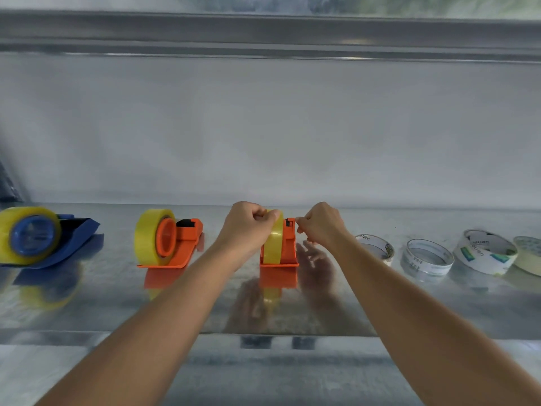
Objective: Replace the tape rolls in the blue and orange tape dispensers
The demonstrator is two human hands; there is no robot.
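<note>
An orange tape dispenser [288, 253] stands end-on in the middle of the shiny metal shelf [263, 315], with a yellow tape roll [273, 244] in it. My left hand [246, 227] grips the top of that roll. My right hand [319, 224] pinches something small, likely the tape end, at the dispenser's black cutter. A second orange dispenser [172, 241] with a yellow roll stands to the left. Farther left a blue dispenser [55, 241] carries a yellow roll on a blue hub.
Several near-empty tape cores lie on the shelf to the right: a white one [377, 247], a clear one [427, 256], a printed white one [483, 250] and a cream roll [530, 253] at the frame edge. A metal wall rises behind; the shelf's front lip runs below my forearms.
</note>
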